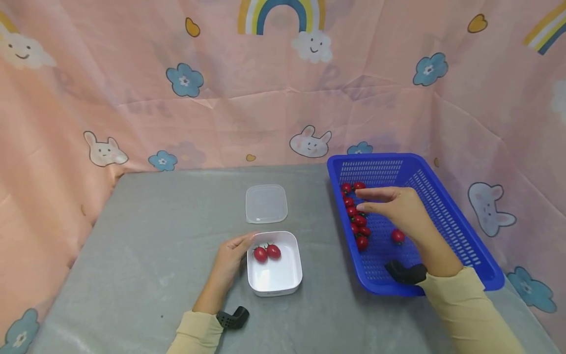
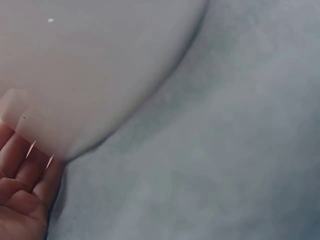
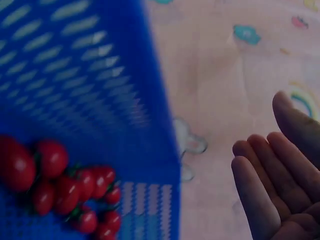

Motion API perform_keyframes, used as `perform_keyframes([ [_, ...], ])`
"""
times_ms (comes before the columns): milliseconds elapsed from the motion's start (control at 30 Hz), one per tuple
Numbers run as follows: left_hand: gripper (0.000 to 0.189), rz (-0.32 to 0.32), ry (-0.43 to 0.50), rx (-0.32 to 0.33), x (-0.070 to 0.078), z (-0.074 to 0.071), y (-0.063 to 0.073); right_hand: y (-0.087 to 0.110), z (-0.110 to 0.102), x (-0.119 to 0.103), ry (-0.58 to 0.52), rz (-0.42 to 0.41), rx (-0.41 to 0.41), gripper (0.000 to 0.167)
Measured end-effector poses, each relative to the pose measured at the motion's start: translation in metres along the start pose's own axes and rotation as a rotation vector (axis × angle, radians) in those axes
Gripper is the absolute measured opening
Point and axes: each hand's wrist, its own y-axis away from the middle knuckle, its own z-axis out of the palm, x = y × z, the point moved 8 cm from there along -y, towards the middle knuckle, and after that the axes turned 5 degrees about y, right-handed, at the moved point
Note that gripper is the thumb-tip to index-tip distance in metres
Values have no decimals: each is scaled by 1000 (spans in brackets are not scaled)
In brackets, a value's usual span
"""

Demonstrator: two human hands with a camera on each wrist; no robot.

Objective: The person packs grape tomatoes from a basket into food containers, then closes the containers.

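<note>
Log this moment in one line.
left hand: touching white container | right hand: empty, above blue basket | container contents: two red tomatoes

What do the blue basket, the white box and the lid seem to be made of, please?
The basket looks like moulded plastic, faintly glossy, with regular slots through its walls. The box is probably smooth plastic, given its thin rim and rounded corners. The lid seems translucent plastic, since the grey table shows through it.
</note>
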Motion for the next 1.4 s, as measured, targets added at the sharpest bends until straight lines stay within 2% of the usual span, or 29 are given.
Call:
perform_keyframes([
  [233, 34, 7, 4, 2, 1, 1, 0, -12, -11, 55, 63, 104, -105, 68],
  [400, 33, 12, -4, 9, 1, 1, 1, -18, -17, 76, 156, 71, -203, 64],
  [567, 33, 13, -4, 6, 2, 1, 1, -24, -20, 91, 219, 44, -268, 57],
  [867, 34, 3, -6, 5, 0, 0, 0, -32, -20, 114, 205, 96, -371, 57],
  [1000, 35, -4, -4, 6, -1, 0, 1, -35, -21, 120, 211, 101, -380, 57],
  [1233, 36, 4, 3, 2, 0, 1, 1, -35, -26, 130, 348, 108, -381, 62],
  [1400, 36, 7, -2, 2, -1, 1, 0, -33, -24, 132, 377, 99, -403, 60],
])
